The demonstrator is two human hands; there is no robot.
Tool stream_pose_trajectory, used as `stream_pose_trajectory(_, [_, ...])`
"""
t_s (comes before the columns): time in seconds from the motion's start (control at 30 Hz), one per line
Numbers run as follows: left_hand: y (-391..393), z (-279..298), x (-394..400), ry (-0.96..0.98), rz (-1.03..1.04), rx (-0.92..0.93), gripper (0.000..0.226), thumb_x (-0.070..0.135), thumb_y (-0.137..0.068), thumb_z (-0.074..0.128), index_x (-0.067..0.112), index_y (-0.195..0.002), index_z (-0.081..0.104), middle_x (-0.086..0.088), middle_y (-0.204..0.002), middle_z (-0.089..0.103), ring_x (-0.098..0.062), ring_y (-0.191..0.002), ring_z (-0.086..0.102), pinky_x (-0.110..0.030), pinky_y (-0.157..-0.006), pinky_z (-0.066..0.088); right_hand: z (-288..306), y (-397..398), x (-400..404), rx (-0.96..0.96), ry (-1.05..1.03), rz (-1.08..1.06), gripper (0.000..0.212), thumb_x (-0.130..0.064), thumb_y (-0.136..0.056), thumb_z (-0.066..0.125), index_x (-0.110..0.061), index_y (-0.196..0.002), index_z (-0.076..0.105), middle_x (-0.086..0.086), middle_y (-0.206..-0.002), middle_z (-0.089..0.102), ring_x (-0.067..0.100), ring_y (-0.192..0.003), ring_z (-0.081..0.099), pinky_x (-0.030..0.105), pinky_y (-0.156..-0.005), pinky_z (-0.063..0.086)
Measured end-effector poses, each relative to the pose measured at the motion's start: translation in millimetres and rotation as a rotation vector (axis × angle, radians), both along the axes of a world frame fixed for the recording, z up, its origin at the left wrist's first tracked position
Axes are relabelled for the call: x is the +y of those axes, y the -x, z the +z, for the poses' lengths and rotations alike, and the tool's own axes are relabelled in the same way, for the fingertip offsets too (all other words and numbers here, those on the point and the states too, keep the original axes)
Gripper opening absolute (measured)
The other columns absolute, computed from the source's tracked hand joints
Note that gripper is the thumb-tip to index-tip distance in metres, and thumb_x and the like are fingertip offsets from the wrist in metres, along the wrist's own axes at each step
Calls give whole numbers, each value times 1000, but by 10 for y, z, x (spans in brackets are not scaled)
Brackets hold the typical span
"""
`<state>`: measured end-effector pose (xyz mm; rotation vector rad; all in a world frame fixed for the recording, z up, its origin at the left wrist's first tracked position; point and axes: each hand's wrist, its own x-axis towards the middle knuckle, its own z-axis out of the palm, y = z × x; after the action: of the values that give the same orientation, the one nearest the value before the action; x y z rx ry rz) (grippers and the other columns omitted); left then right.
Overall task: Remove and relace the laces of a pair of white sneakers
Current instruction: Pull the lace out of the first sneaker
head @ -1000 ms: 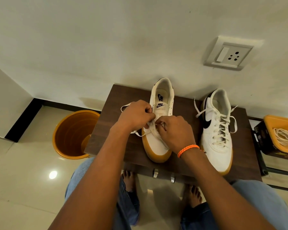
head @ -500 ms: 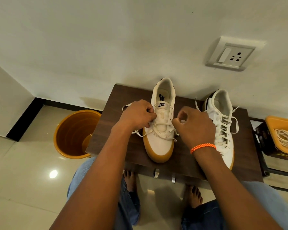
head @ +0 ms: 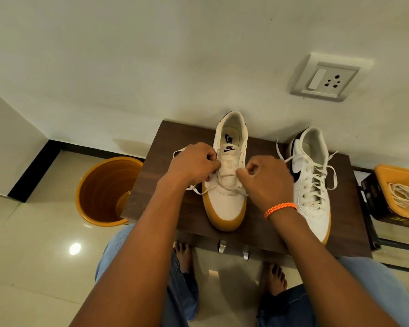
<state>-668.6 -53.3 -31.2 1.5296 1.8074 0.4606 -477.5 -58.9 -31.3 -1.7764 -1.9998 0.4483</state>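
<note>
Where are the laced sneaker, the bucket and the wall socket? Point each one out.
laced sneaker (head: 313, 185), head view, on its crossed laces.
bucket (head: 90, 175), head view, on its orange rim at the left.
wall socket (head: 326, 77), head view, on its white faceplate.

Two sneakers (head: 229, 185) side by side on table (head: 165, 147), bucket (head: 104, 192) left, prob. laces in tray (head: 401, 175) right

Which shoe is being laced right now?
Find the dark wooden table by the wall. Two white shoes stand on it; it's the one between both hands. Its upper eyelets are bare, while its neighbour is fully laced.
</note>
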Motion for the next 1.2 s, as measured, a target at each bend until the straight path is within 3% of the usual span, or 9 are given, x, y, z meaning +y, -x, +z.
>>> stream_pose_trajectory(0.1, [11, -6, 8, 0, 2, 2, 21, 22, -97, 67, 6, -84, 66, 2, -84, 76, -6, -62, 74, -27, -60, 49, 53, -158, 45, -10, -68, -190, 20, -27, -82, 69, -19, -64, 62, -4, -60, 56, 10, -60, 44, 23, -53, 27])
stream_pose_trajectory(0.2, [16, -17, 17, -19, -1, 5, 20, 22, -96, 69, 5, -84, 68, 4, -77, 74, 0, -57, 68, -26, -60, 47, 39, -171, 18, -93, -129, -126, 7, -23, -87, 65, -24, -86, 72, -1, -71, 67, 21, -70, 60, 27, -59, 37])
stream_pose_trajectory(0.3, [16, -14, 24, -43, -16, 28, 21, 23, -94, 70, 8, -79, 69, -1, -77, 72, -12, -63, 64, -29, -61, 46, -13, -27, -47, -38, -168, 105, 28, -23, -93, 59, -30, -119, 70, 2, -79, 71, 24, -73, 64, 33, -62, 50])
stream_pose_trajectory(0.4, [16, -25, 17, -50, -17, 30, 23, 23, -94, 71, 7, -78, 68, -3, -78, 71, -14, -63, 59, -28, -60, 44, -149, 123, -78, -65, -74, 249, 29, -32, -101, 55, -30, -126, 70, 6, -100, 76, 26, -88, 69, 42, -75, 59])
stream_pose_trajectory(0.53, [18, -23, 19, -43, -17, 41, 24, 25, -96, 69, 6, -81, 68, 1, -77, 69, -11, -63, 58, -28, -60, 44, -249, 166, -75, -99, 0, 261, 23, -36, -101, 57, -27, -110, 76, 4, -103, 76, 24, -92, 69, 39, -76, 59])
stream_pose_trajectory(0.67, [14, -10, 18, -44, -6, 69, 23, 26, -94, 69, 8, -79, 67, 2, -73, 67, -11, -61, 57, -29, -59, 42, -112, 68, -32, -6, -10, 151, 16, -35, -89, 64, -25, -78, 71, -6, -75, 68, 15, -73, 59, 28, -60, 44])
stream_pose_trajectory(0.77, [27, -23, 28, -38, -2, 69, 22, 26, -93, 69, 8, -80, 68, 0, -77, 71, -17, -70, 67, -39, -67, 55, -11, -75, 23, 67, -24, 10, 21, -31, -81, 66, -22, -63, 60, -7, -61, 59, 16, -64, 56, 27, -56, 38])
stream_pose_trajectory(1.07, [42, -52, 56, -12, 12, 28, 20, 23, -98, 69, 5, -89, 69, 2, -85, 76, -7, -62, 75, -32, -66, 57, 278, -529, 124, 128, -210, -412, 27, -21, -80, 60, -8, -58, 52, 2, -51, 46, 26, -56, 46, 23, -50, 22])
stream_pose_trajectory(1.2, [32, -63, 54, -19, 12, 28, 20, 27, -97, 71, 9, -87, 71, 4, -84, 76, -6, -62, 74, -31, -68, 58, 271, -566, 128, 371, -217, -117, 29, -13, -79, 51, -2, -54, 42, 11, -48, 33, 16, -50, 31, 30, -48, 22])
